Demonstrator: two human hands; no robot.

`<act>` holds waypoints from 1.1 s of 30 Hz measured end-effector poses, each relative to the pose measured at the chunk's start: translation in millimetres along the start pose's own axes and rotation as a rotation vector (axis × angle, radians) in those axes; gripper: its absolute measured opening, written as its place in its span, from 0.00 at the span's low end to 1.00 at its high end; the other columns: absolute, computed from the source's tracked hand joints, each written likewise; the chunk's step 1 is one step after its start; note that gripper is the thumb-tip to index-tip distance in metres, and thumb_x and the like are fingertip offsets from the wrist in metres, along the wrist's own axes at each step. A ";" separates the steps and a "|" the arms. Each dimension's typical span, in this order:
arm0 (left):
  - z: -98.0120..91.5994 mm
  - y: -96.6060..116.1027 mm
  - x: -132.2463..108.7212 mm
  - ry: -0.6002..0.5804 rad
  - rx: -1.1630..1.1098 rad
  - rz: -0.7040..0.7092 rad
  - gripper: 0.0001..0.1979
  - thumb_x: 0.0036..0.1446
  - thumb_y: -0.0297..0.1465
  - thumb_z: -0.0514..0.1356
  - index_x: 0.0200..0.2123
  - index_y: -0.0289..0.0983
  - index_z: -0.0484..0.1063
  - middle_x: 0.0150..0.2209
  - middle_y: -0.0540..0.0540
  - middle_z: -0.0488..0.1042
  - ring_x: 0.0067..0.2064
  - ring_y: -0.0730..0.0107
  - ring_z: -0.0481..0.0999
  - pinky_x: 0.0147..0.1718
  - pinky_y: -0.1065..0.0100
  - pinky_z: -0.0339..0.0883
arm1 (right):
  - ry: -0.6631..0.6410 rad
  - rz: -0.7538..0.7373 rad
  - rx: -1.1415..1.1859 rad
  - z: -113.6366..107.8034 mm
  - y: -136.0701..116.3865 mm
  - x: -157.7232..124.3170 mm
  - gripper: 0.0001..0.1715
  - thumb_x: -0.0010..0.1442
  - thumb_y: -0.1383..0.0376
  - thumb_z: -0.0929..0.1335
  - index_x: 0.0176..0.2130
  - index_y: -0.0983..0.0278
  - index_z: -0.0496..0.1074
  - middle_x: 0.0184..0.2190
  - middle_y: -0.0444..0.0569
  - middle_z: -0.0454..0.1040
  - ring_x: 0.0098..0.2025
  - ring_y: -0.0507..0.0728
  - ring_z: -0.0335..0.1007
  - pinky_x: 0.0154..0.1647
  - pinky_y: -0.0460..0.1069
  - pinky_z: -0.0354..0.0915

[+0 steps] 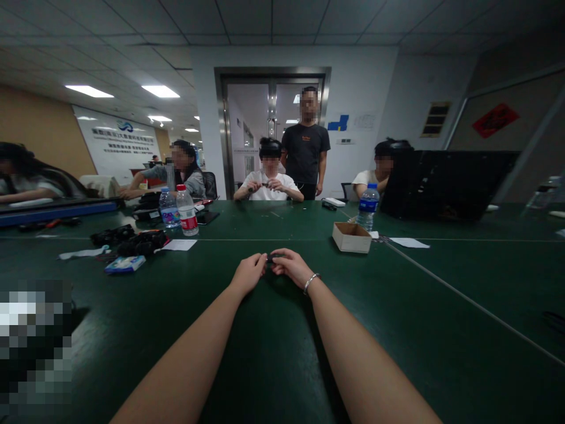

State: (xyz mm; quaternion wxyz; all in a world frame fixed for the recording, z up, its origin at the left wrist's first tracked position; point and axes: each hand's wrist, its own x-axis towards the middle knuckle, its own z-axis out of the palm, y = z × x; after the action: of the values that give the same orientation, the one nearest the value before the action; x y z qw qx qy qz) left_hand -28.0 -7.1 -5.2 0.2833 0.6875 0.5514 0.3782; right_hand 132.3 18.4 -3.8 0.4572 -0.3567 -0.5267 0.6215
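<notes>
Both my arms reach forward over a dark green table (282, 353). My left hand (249, 272) and my right hand (289, 265) meet at the middle, fingers curled and pinched together on a small dark object (270, 258) held between them. What the object is I cannot make out. A thin bracelet circles my right wrist (310, 281). The hands hover just above or rest on the table top.
A small open cardboard box (352, 237) and a blue-labelled water bottle (367, 206) stand right of my hands. Two more bottles (187, 210), black parts (132, 240) and papers lie at left. An open laptop (445, 184) sits far right. Several people sit or stand across the table.
</notes>
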 end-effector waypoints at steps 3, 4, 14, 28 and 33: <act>-0.3 0.9 -0.4 -0.005 0.001 -0.005 0.24 0.56 0.50 0.43 0.31 0.37 0.68 0.27 0.48 0.70 0.28 0.69 0.69 0.27 0.70 0.59 | -0.003 -0.004 0.002 0.1 -0.3 -0.3 0.09 0.54 0.76 0.67 0.38 0.70 0.68 0.20 0.47 0.72 0.20 0.48 0.69 0.21 0.40 0.68; -0.4 1.1 -0.4 -0.006 0.001 -0.009 0.24 0.56 0.50 0.43 0.31 0.37 0.68 0.27 0.48 0.70 0.28 0.69 0.69 0.27 0.70 0.59 | -0.002 -0.005 0.003 0.1 -0.3 -0.3 0.09 0.54 0.75 0.67 0.38 0.70 0.68 0.20 0.47 0.72 0.20 0.48 0.69 0.21 0.40 0.68; 0.5 2.0 -3.7 -0.003 -0.007 -0.012 0.24 0.56 0.50 0.43 0.31 0.37 0.68 0.28 0.47 0.71 0.29 0.69 0.69 0.28 0.70 0.58 | 0.019 -0.018 0.010 -2.0 4.7 1.6 0.10 0.53 0.75 0.68 0.38 0.69 0.69 0.20 0.46 0.72 0.20 0.48 0.68 0.20 0.40 0.67; 3.3 3.1 -5.3 0.012 -0.018 -0.058 0.22 0.56 0.51 0.44 0.38 0.40 0.64 0.31 0.48 0.71 0.31 0.68 0.70 0.29 0.70 0.59 | 0.015 -0.057 -0.009 -3.4 10.7 1.5 0.17 0.49 0.67 0.72 0.39 0.70 0.69 0.20 0.46 0.72 0.21 0.49 0.69 0.21 0.41 0.66; 3.1 4.0 -5.4 0.016 -0.015 -0.040 0.22 0.57 0.50 0.43 0.34 0.39 0.64 0.28 0.49 0.70 0.29 0.69 0.70 0.29 0.70 0.59 | 0.025 -0.053 -0.041 -2.4 8.6 0.6 0.15 0.50 0.68 0.72 0.39 0.69 0.70 0.20 0.45 0.71 0.20 0.49 0.68 0.21 0.41 0.66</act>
State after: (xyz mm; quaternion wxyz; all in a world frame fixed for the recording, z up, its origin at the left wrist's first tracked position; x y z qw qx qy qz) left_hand -23.8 -13.1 -4.8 0.2913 0.6712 0.5644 0.3822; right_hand 132.6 19.5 -12.6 0.4727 -0.3597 -0.5431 0.5936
